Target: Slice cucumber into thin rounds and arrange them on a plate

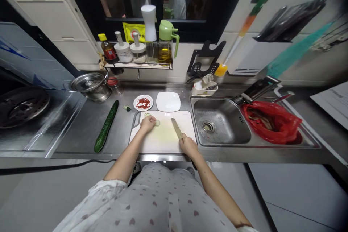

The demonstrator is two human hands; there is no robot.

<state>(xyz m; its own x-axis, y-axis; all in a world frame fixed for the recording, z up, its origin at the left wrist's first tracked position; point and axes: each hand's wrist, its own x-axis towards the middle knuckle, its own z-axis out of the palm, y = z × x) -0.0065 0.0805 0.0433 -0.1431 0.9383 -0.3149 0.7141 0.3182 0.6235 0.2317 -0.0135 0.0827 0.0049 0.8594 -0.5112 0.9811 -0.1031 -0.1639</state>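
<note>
A white cutting board [163, 143] with a grey handle lies on the steel counter. My right hand [188, 146] grips a knife [176, 128] by its handle, the blade resting flat over the board and pointing away from me. On the board's left part, my left hand [148, 123] is closed in a pinch at a thin cucumber slice [157, 123]. More cucumber slices [147, 115] lie just beyond its fingers. Behind the board are a plate of chopped red pieces [143, 103] and a white square plate [168, 101]. A whole cucumber [106, 127] lies to the left.
A cut cucumber end [127, 108] lies near the red pieces. A steel pot [94, 86] and small jar [115, 85] stand at back left. To the right is a sink [221, 121] with a red plastic bag [272, 121] beside it. Seasoning bottles fill the shelf [138, 65].
</note>
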